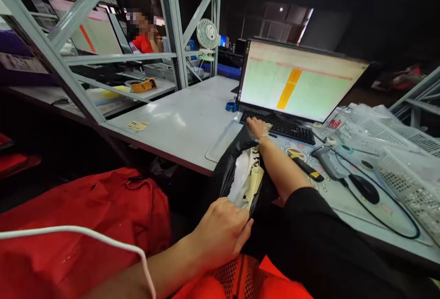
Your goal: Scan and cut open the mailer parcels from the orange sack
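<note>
A black plastic mailer bag (227, 167) is stretched between my hands in front of the desk edge. Its mouth gapes, showing a white lining or wrapped item and a pale yellow piece with dark print (253, 177) inside. My left hand (223, 221) is closed around the near end of the bag. My right hand (258, 129) grips the far end, just before the keyboard (292, 128); its fingertips are partly hidden. Right of my forearm, a yellow-and-black box cutter (307, 169) lies on the patterned desk mat.
A monitor (302, 79) stands behind the keyboard. A barcode scanner (328, 164), a black mouse (363, 188) and white plastic baskets (409, 180) are on the right. Metal shelf posts (172, 29) rise at left, with red fabric (113, 212) below. A person in red (142, 43) sits beyond.
</note>
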A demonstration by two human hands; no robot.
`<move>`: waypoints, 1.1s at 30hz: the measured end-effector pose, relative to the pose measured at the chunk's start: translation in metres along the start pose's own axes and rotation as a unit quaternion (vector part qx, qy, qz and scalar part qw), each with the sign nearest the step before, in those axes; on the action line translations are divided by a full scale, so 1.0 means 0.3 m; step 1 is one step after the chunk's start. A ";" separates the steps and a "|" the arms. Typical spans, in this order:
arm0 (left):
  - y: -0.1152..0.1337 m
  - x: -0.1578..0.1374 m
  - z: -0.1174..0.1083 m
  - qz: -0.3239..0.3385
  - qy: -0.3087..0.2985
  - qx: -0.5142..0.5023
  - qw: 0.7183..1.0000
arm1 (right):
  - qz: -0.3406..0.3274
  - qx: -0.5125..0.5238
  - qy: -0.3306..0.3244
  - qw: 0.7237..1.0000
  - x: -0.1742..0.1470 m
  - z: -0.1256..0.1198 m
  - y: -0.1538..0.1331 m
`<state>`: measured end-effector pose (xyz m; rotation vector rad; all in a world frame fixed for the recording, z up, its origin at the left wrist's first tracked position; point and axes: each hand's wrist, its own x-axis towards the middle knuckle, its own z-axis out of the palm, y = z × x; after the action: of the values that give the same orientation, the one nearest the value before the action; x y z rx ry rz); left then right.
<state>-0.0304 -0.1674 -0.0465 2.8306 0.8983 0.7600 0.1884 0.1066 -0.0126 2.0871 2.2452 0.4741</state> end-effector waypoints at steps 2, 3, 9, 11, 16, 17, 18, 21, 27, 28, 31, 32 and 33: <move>0.022 -0.076 -0.002 0.015 0.045 -0.032 0.998 | 0.006 0.014 0.013 1.000 0.014 0.021 -0.006; 0.030 -0.110 -0.002 0.017 0.057 -0.049 0.997 | 0.010 0.022 0.016 1.000 0.020 0.032 -0.008; -0.081 -0.242 -0.033 -0.020 0.005 -0.126 0.992 | -0.020 0.066 0.010 0.998 0.052 0.014 -0.021; -0.186 -0.220 -0.063 -0.120 -0.054 -0.160 0.978 | -0.030 0.082 0.003 0.996 0.050 -0.020 -0.019; -0.389 0.032 -0.109 -0.198 -0.080 -0.125 0.969 | -0.047 0.132 -0.020 0.990 -0.034 -0.083 0.011; -0.407 0.099 -0.102 -0.183 -0.072 -0.099 0.975 | -0.051 0.138 -0.025 0.989 -0.062 -0.090 0.016; -0.418 0.162 -0.090 -0.167 -0.073 -0.069 0.981 | -0.052 0.145 -0.028 0.988 -0.092 -0.096 0.020; -0.430 0.310 -0.026 -0.131 -0.127 0.022 0.983 | -0.021 0.197 -0.032 0.980 -0.183 -0.105 0.022; -0.348 0.371 0.125 0.002 -0.201 0.119 0.972 | 0.067 0.262 -0.007 0.963 -0.320 -0.064 0.015; -0.317 0.361 0.144 0.029 -0.195 0.131 0.972 | 0.080 0.263 -0.004 0.962 -0.337 -0.053 0.016; -0.217 0.306 0.188 0.044 -0.167 0.141 0.975 | 0.096 0.267 0.015 0.959 -0.388 -0.024 0.021; -0.184 0.278 0.198 0.038 -0.159 0.136 0.977 | 0.094 0.269 0.026 0.958 -0.404 -0.017 0.024; -0.152 0.243 0.206 0.041 -0.156 0.124 0.979 | 0.090 0.269 0.039 0.958 -0.420 -0.009 0.028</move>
<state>0.0271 -0.0843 -0.0787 3.0942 0.8823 0.2052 0.2077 -0.0169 -0.0303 2.5717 2.4488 -0.0749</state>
